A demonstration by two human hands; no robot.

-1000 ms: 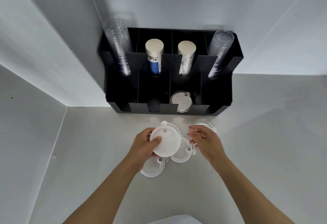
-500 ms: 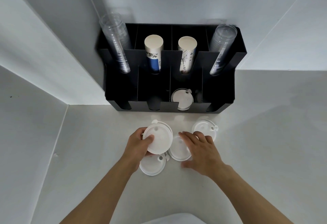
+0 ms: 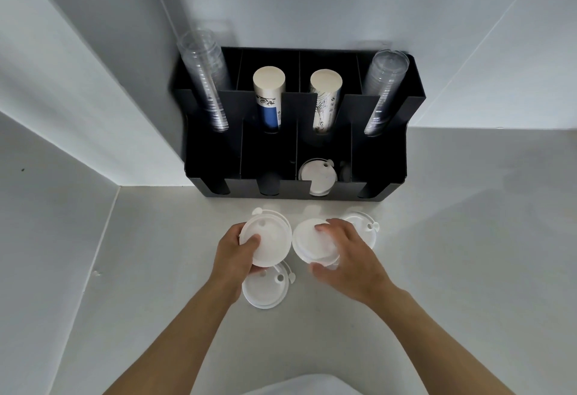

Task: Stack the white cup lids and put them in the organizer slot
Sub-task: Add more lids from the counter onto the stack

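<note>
My left hand (image 3: 234, 252) grips a small stack of white cup lids (image 3: 270, 240), tilted up above the counter. To its right, my right hand (image 3: 346, 254) has a single white lid (image 3: 307, 243) pinched between thumb and fingers, lifted off the surface. One more lid (image 3: 265, 291) lies flat below the left hand, and another (image 3: 363, 226) lies behind the right hand's fingers. The black organizer (image 3: 379, 176) stands against the wall, with lids (image 3: 317, 174) resting in its third front slot.
Clear plastic cup stacks (image 3: 204, 82) (image 3: 382, 91) lean in the organizer's outer back slots, and paper cup stacks (image 3: 268, 94) (image 3: 324, 98) fill the middle ones. White walls close in at the left and behind. Something white (image 3: 299, 387) shows at the bottom edge.
My right hand closed around the middle lid and raised it off the counter. The left hand kept its stack, shifted slightly left.
</note>
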